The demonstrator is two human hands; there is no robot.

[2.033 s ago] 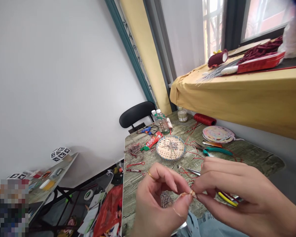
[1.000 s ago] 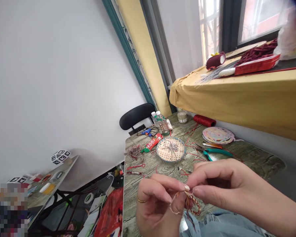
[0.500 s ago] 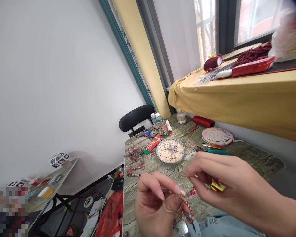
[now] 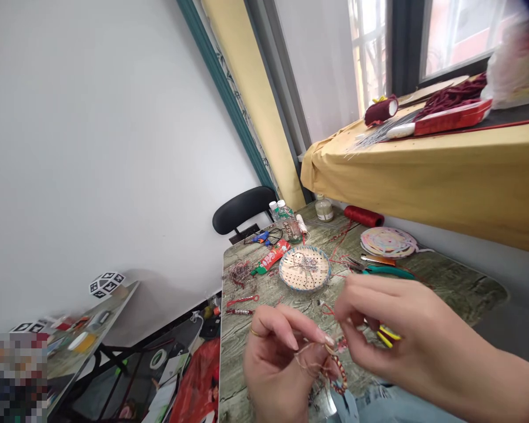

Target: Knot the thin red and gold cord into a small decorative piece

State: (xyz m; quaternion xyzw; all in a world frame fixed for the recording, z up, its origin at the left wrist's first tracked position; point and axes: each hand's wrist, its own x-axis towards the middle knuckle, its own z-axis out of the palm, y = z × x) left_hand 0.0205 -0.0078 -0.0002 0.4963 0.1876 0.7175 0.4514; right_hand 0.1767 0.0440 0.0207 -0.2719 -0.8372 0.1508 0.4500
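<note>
My left hand (image 4: 278, 364), with a ring on one finger, pinches a small braided red cord piece (image 4: 337, 371) with thin loose threads, low over the front of the wooden table (image 4: 445, 276). My right hand (image 4: 392, 329) hovers just right of it, fingers curled, fingertips close to the cord. Something yellow and black (image 4: 387, 336) shows under its fingers; whether the hand grips it I cannot tell.
A round woven basket (image 4: 305, 268) of tangled threads sits mid-table. Teal-handled pliers (image 4: 385, 270), a coiled mat (image 4: 390, 241), a red thread spool (image 4: 364, 215), bottles (image 4: 286, 214) and a red tube (image 4: 271, 257) lie beyond. A black chair (image 4: 242, 211) stands behind.
My right hand let go of the cord and drew slightly right. The left hand keeps the braided piece, now hanging lower. The view tilted a little.
</note>
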